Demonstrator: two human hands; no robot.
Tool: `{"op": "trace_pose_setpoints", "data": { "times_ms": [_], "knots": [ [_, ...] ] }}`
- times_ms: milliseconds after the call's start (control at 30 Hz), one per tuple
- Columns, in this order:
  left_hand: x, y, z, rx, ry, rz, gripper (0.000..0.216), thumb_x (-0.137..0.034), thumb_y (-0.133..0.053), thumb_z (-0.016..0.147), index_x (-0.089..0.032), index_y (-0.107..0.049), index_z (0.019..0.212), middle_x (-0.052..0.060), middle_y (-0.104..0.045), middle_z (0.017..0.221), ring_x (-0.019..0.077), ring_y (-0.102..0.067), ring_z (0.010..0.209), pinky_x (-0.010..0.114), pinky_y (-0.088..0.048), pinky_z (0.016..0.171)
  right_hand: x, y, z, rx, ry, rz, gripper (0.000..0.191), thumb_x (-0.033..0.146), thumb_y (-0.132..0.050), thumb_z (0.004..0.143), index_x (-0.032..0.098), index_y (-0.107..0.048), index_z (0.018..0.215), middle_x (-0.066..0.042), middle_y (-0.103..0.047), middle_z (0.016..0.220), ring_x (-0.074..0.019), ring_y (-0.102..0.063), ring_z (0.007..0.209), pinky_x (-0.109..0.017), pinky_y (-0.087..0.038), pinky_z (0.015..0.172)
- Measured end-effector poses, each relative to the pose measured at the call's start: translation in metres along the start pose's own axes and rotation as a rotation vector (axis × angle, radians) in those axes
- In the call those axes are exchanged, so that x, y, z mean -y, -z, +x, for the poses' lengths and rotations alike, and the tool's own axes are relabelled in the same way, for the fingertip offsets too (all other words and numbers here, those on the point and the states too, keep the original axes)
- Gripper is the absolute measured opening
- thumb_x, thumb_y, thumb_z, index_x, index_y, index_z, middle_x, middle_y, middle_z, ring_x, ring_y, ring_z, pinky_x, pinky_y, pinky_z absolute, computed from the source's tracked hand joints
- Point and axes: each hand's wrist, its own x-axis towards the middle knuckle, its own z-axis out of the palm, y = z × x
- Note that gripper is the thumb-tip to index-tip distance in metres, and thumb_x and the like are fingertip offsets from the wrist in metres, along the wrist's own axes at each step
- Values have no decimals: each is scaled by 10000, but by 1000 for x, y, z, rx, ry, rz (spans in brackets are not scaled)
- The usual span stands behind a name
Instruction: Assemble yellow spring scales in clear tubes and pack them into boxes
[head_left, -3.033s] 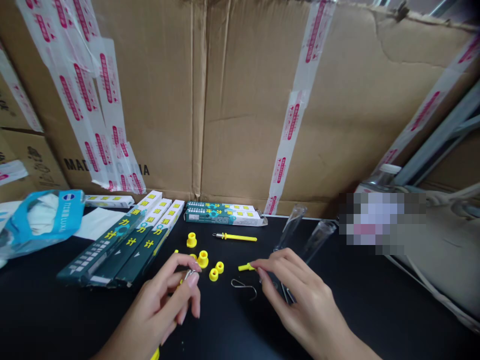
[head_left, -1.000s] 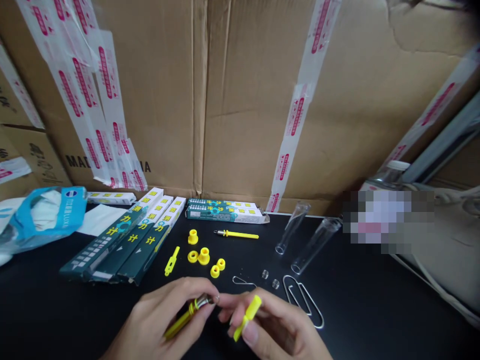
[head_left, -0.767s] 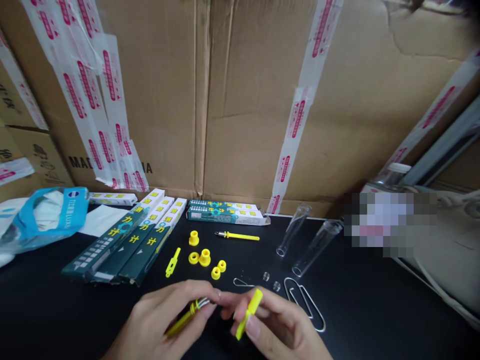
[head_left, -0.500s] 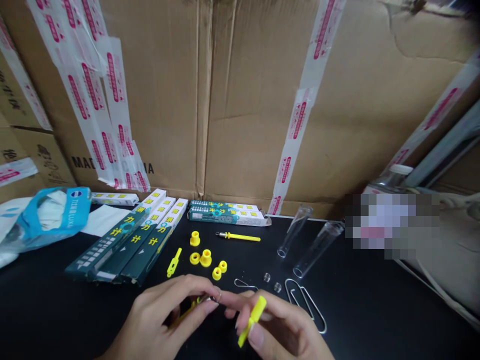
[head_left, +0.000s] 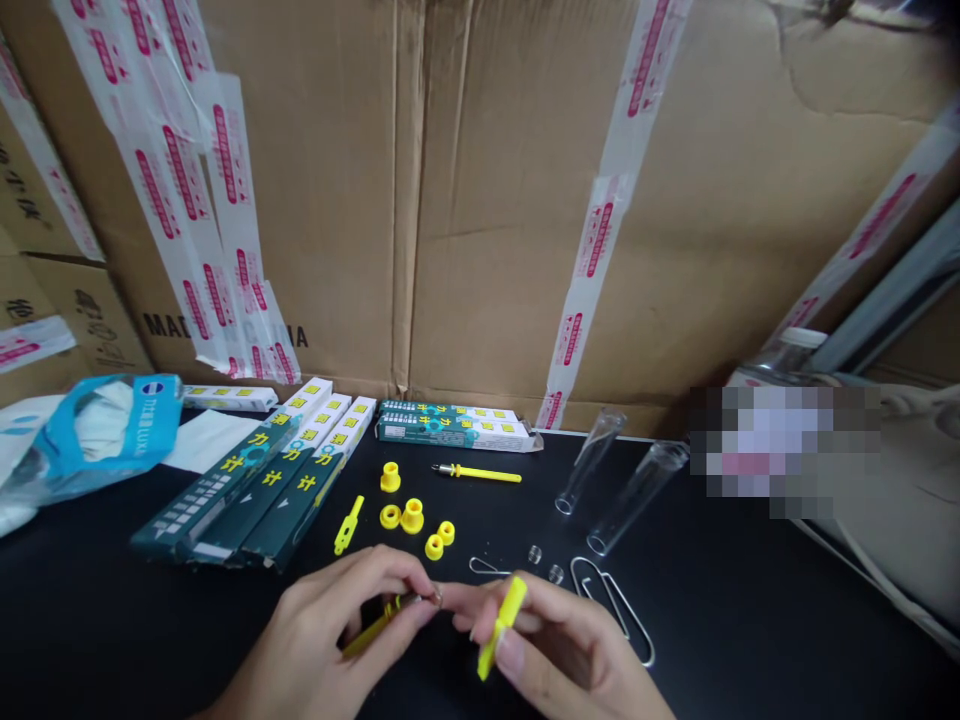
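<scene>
- The yellow rod (head_left: 379, 622) is gripped in the left hand (head_left: 330, 640). Its long axis is slanted, with the metal tip (head_left: 429, 598) pointed up and to the right, toward the right hand (head_left: 559, 655). The tail end is hidden under the fingers.
- The yellow strip (head_left: 501, 628) is pinched in the right hand. Its long axis is steep, with the upper end leaned to the right and the lower end turned toward the wearer.
- Left hand: closed round the rod, with thumb and forefinger pinched close behind the tip.
- Right hand: the thumb is pressed on the strip's lower half and the other fingers are curled. One fingertip is brought up to the rod's tip.
- Both pieces are held low over the near part of the black table (head_left: 750, 620), the strip just right of the rod's tip.
- Noted beyond the hands: a cluster of yellow caps (head_left: 411, 516), a yellow pointer (head_left: 346, 524) and a second yellow rod (head_left: 480, 473) laid crosswise.
- Noted to the right: a small wire hook (head_left: 487, 568), two clear beads (head_left: 555, 574), a large wire clip (head_left: 611, 610) and two clear tubes (head_left: 637, 482).
- Noted to the left: three green boxes (head_left: 255, 480) side by side, and a blue packet (head_left: 97, 435).
- The table is backed by a taped cardboard carton (head_left: 487, 200).
</scene>
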Motion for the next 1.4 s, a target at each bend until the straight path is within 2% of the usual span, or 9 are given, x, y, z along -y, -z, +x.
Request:
{"op": "trace_pose_setpoints", "data": {
  "times_ms": [133, 333, 533, 667, 833, 967, 1067, 1233, 1400],
  "knots": [
    [1, 0, -2, 8, -14, 1, 129, -193, -690, 906, -310, -681, 961, -130, -785, 815, 62, -729, 618, 65, -528, 540, 5, 0, 1, -6, -20, -6, 316, 556, -780, 845, 243, -799, 883, -106, -816, 1079, -279, -734, 1081, -415, -520, 1009],
    [2, 0, -4, 15, -60, -31, 191, -148, -687, 915, -309, -648, 1011, -138, -787, 882, 47, -767, 751, 34, -545, 759, 7, -1, 0, 6, -30, 47, 282, 531, -802, 838, 250, -801, 859, -81, -830, 950, -250, -754, 1011, -428, -495, 1057],
    [0, -2, -3, 39, -22, -3, 135, -168, -704, 886, -292, -658, 913, -139, -755, 789, 36, -721, 628, 26, -521, 624, 4, -1, 2, -96, -6, -39, 279, 538, -799, 832, 259, -809, 855, -75, -800, 1020, -259, -719, 1047, -358, -536, 957],
    [1, -5, -3, 45, -18, 5, 104, -188, -686, 887, -286, -665, 859, -122, -739, 765, 53, -683, 584, 64, -521, 599, 0, 1, 2, -222, 90, -188, 330, 560, -791, 828, 233, -792, 781, -49, -718, 925, -184, -645, 801, -271, -536, 743],
    [5, -7, -2, 79, 92, -46, 62, -259, -672, 907, -289, -670, 853, -131, -715, 682, 57, -599, 476, 99, -442, 447, -6, 0, 2, -210, -21, -54, 394, 564, -780, 842, 192, -695, 747, -30, -706, 842, -123, -573, 632, -228, -503, 576],
    [4, -6, -1, 93, 71, -103, 55, -265, -676, 915, -304, -691, 879, -142, -736, 713, 48, -603, 485, 87, -455, 477, -6, -2, 3, -160, 12, -65, 359, 557, -738, 892, 199, -733, 899, -46, -744, 885, -161, -668, 765, -265, -573, 722],
    [2, -5, -3, 82, 72, -117, 73, -252, -684, 909, -324, -692, 923, -152, -772, 768, 44, -636, 512, 75, -472, 504, -4, -4, 4, -129, 18, 23, 352, 545, -746, 893, 194, -737, 893, -76, -789, 982, -188, -722, 876, -307, -576, 856],
    [3, -3, -3, 76, 28, -61, 98, -236, -680, 920, -323, -700, 960, -146, -797, 816, 45, -665, 511, 84, -489, 500, -7, -5, 4, -71, -12, 214, 327, 509, -777, 884, 189, -709, 891, -79, -814, 949, -192, -761, 880, -332, -581, 888],
    [0, 0, -1, 19, -41, -32, 124, -184, -719, 895, -307, -711, 915, -141, -815, 874, 44, -755, 694, 34, -510, 591, -11, 0, 5, -25, -20, 266, 330, 506, -777, 886, 183, -715, 914, -72, -807, 881, -207, -767, 928, -326, -578, 884]
  ]
}}
